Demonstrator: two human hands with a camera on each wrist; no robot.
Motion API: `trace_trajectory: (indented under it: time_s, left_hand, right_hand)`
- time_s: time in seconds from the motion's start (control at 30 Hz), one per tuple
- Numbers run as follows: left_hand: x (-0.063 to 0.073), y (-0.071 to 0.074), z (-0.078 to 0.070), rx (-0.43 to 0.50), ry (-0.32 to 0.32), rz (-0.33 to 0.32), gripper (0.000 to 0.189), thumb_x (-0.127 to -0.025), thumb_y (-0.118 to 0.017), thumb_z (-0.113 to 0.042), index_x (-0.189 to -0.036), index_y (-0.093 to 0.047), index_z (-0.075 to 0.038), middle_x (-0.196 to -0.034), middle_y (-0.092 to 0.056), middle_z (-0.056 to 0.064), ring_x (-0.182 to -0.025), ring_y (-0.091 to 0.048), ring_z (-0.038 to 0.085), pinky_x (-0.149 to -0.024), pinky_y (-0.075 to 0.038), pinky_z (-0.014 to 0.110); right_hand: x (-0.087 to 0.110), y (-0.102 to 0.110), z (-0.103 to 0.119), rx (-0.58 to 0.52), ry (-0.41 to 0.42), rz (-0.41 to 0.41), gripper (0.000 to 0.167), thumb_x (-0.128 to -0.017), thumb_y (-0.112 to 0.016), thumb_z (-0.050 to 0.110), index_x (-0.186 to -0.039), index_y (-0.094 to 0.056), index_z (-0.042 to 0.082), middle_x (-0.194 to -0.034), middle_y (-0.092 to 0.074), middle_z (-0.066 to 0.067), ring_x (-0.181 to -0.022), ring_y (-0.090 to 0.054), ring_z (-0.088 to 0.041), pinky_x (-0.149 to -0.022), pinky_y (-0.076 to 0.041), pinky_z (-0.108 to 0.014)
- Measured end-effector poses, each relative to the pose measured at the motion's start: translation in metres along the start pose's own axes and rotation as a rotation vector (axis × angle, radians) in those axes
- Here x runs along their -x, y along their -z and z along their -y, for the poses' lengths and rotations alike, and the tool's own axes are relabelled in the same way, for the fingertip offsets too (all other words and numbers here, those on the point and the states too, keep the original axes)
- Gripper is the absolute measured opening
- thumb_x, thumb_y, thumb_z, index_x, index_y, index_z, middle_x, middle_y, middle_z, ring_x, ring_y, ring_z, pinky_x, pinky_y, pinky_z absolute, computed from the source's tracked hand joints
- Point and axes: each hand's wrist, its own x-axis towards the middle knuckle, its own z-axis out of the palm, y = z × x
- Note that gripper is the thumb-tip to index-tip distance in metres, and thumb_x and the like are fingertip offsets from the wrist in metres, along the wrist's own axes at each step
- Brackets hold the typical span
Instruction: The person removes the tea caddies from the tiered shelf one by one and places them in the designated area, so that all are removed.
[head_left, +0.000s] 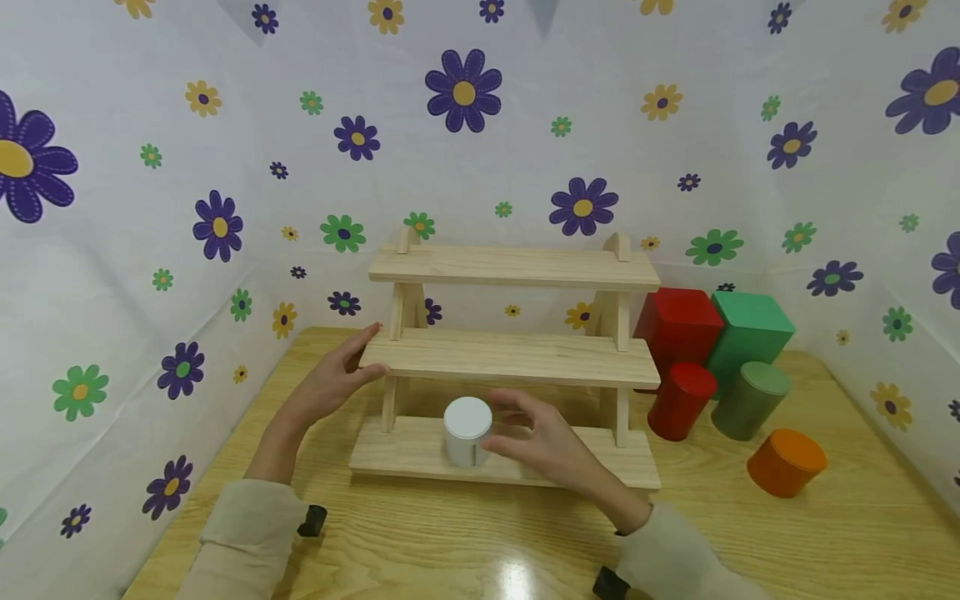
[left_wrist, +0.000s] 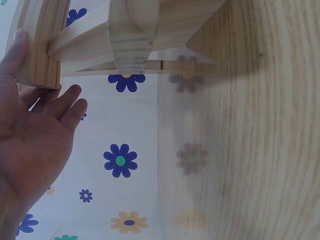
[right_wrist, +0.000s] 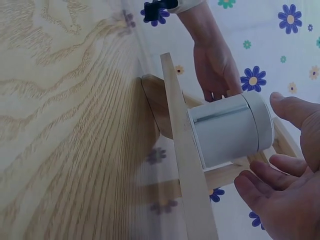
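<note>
A white lidded canister [head_left: 467, 432] stands upright on the lowest tier of a three-tier wooden shelf [head_left: 513, 354]. Just to its right is my right hand [head_left: 546, 443], thumb and fingers spread around that side. In the right wrist view, the right hand [right_wrist: 292, 175] shows a gap between its fingers and the canister [right_wrist: 227, 131], with the thumb near the lid. My left hand [head_left: 332, 379] grips the left end of the middle tier. The left wrist view shows the left thumb on one face of the board [left_wrist: 44, 47] and the fingers on the other.
Right of the shelf stand a red box [head_left: 682, 321], a green box [head_left: 752, 327], a red cylinder [head_left: 681, 402], a green cylinder [head_left: 750, 402] and a short orange cylinder [head_left: 786, 463]. Flower-patterned white cloth [head_left: 480, 167] encloses the wooden table [head_left: 420, 542] at the back and sides.
</note>
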Motion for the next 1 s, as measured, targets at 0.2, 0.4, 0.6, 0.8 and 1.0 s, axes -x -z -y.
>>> trace_trajectory:
  time_s: [0.2,0.4,0.6,0.8,1.0]
  left_hand:
    - [0.001,0.001,0.003,0.004,-0.002,0.000,0.080,-0.106,-0.062,-0.033,-0.167,-0.016,-0.012,-0.172,-0.013,0.008,-0.157,-0.015,0.033,-0.122,-0.024,0.052]
    - [0.000,0.001,0.004,0.010,-0.003,-0.003,0.079,-0.106,-0.062,-0.033,-0.167,-0.016,-0.012,-0.172,-0.013,0.008,-0.157,-0.015,0.033,-0.122,-0.025,0.052]
    - [0.000,0.001,0.004,0.007,0.001,-0.006,0.080,-0.106,-0.062,-0.034,-0.167,-0.016,-0.012,-0.172,-0.013,0.008,-0.157,-0.015,0.032,-0.122,-0.025,0.051]
    - [-0.001,0.001,0.004,0.010,-0.003,-0.005,0.080,-0.106,-0.062,-0.034,-0.167,-0.016,-0.010,-0.172,-0.013,0.007,-0.157,-0.015,0.032,-0.122,-0.026,0.051]
    - [-0.001,0.001,0.004,0.016,-0.004,-0.003,0.080,-0.106,-0.062,-0.033,-0.167,-0.016,-0.010,-0.172,-0.012,0.008,-0.157,-0.014,0.032,-0.122,-0.025,0.051]
  right_hand:
    - [-0.006,-0.008,-0.001,0.000,-0.013,0.013,0.064,-0.089,-0.082,0.008,-0.144,-0.052,-0.008,-0.136,-0.062,-0.021,-0.113,-0.065,-0.034,-0.099,-0.053,-0.055]
    - [-0.009,-0.016,0.001,-0.015,-0.043,0.024,0.071,-0.088,-0.084,0.010,-0.147,-0.047,-0.008,-0.134,-0.062,-0.018,-0.116,-0.063,-0.034,-0.100,-0.053,-0.050]
    - [-0.010,-0.020,0.001,-0.003,-0.060,0.025,0.074,-0.090,-0.083,0.012,-0.148,-0.044,-0.012,-0.134,-0.061,-0.019,-0.118,-0.062,-0.035,-0.101,-0.054,-0.042]
    - [-0.011,-0.022,-0.003,0.003,-0.060,0.020,0.071,-0.092,-0.081,0.012,-0.147,-0.044,-0.014,-0.132,-0.061,-0.024,-0.117,-0.063,-0.038,-0.099,-0.055,-0.047]
    - [-0.010,-0.023,-0.002,0.005,-0.070,0.009,0.069,-0.092,-0.081,0.012,-0.146,-0.045,-0.013,-0.128,-0.063,-0.022,-0.114,-0.065,-0.035,-0.097,-0.056,-0.046]
